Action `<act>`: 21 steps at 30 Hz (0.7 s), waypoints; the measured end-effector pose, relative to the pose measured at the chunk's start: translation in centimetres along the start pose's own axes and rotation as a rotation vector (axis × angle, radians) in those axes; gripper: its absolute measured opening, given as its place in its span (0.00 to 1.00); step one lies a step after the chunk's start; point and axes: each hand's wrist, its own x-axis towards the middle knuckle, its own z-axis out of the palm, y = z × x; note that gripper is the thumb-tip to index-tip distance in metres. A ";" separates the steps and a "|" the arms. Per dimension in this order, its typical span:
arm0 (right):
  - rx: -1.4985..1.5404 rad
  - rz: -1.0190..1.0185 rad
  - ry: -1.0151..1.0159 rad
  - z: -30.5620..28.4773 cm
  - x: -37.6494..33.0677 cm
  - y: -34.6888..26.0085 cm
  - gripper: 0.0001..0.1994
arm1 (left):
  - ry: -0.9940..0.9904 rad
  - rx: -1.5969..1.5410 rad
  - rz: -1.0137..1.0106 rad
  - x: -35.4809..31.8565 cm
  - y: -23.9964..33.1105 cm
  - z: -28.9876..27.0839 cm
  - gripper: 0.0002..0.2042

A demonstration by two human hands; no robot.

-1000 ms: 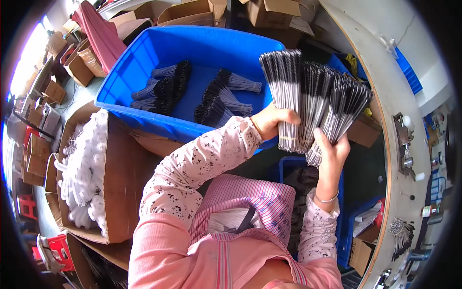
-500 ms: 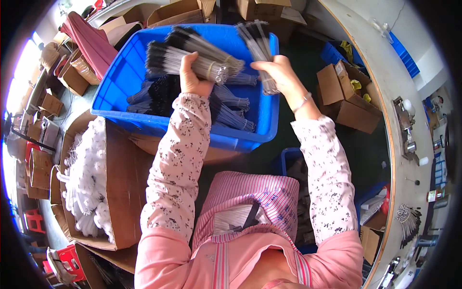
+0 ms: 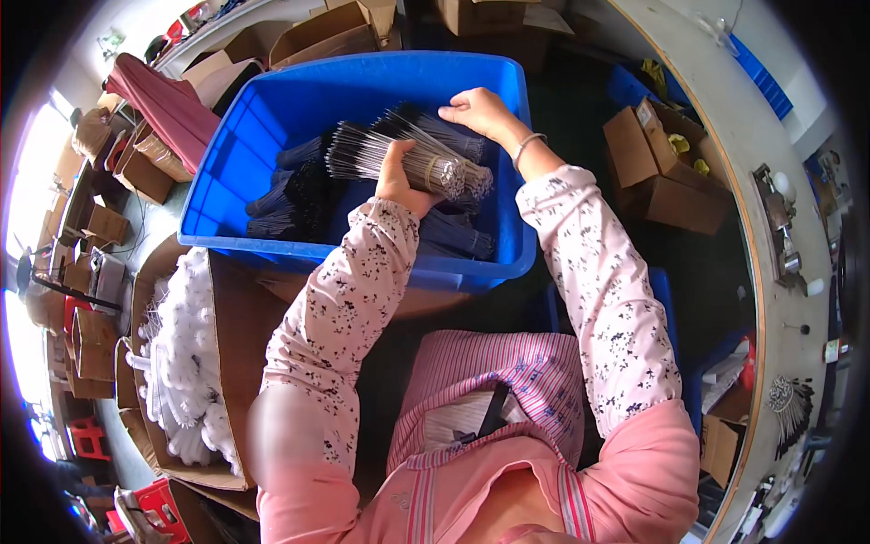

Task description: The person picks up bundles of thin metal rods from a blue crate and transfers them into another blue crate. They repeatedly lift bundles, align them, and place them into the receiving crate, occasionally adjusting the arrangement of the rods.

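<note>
My left hand point(image 3: 400, 181) is closed around a rubber-banded bundle of thin wire brushes point(image 3: 367, 152), with dark bristle ends to the left and looped wire ends to the right. A second bundle seems to lie against it, partly hidden. Both are held over the large blue bin point(image 3: 227, 243). At the bin's right side, my right hand point(image 3: 485, 113) hovers with thumb and forefinger slightly apart and no brushes visible in it. Beneath the hands, more dark brush bundles point(image 3: 283, 204) lie inside the bin, several stacked at its left and others at its right.
Left of my arm stands a cardboard box point(image 3: 237, 340) full of fluffy white brushes point(image 3: 186, 358). An opened carton point(image 3: 666, 177) sits at the right, beside a long workbench point(image 3: 725, 118) with small metal fittings. A striped pink apron point(image 3: 507, 363) covers my lap.
The bundle in my right hand has been let go, and that hand has moved slightly left. My left hand has shifted right and down with its brushes. The view has moved a little.
</note>
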 end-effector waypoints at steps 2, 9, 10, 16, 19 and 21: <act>0.352 -0.030 0.062 -0.9 -2.5 -1.4 0.20 | -0.091 -0.015 0.015 0.0 0.2 -0.2 0.17; 0.842 -0.074 0.505 -7.8 -9.4 -1.9 0.12 | 0.035 0.248 -0.186 1.2 -1.3 0.1 0.35; 0.850 -0.061 0.557 -8.6 -10.5 -1.1 0.12 | 0.087 0.318 -0.226 1.9 -1.7 -1.0 0.32; 0.797 0.265 0.764 -10.8 -24.9 8.2 0.10 | -0.119 0.373 -0.441 4.0 -1.0 -2.3 0.29; 0.788 0.535 0.823 -9.5 -35.6 12.6 0.10 | -0.091 0.633 -0.334 3.0 -1.6 -1.5 0.38; 0.810 0.769 1.012 -7.3 -44.4 17.1 0.11 | -0.171 0.762 -0.386 1.4 -1.0 -1.4 0.37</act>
